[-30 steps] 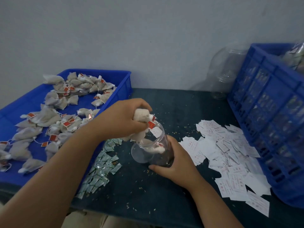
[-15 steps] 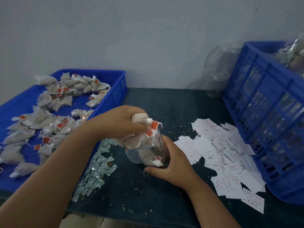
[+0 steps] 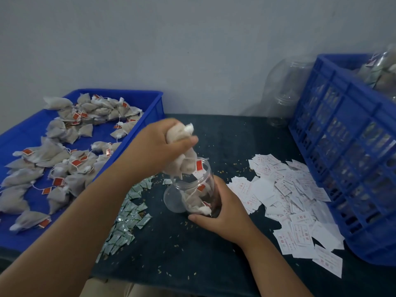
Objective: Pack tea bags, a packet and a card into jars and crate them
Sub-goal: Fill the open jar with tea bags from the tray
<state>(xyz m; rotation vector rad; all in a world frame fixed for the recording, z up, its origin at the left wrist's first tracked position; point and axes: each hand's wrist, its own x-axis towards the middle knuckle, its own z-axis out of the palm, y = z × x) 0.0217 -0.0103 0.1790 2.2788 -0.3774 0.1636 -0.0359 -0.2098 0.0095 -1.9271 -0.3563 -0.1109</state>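
My left hand [image 3: 159, 146] grips a bunch of tea bags [image 3: 184, 161] with red tags, held just over the mouth of a clear plastic jar [image 3: 188, 196]. The jar is tilted toward me on the dark table, and my right hand [image 3: 225, 213] holds it from the right side. A few tea bags lie inside the jar. More tea bags [image 3: 64, 159] fill a shallow blue tray [image 3: 21, 136] at the left. Small green-white packets [image 3: 126, 219] lie in front of the tray. White cards [image 3: 289, 202] are heaped at the right.
A tall blue crate [image 3: 342, 168] stands at the right edge, with filled jars inside at its top. An empty clear jar [image 3: 285, 91] stands against the wall behind the cards. Loose tea grains are scattered over the table.
My left hand has risen a little with the tea bags, which hang lower into the jar's mouth. The right hand keeps its hold on the jar.
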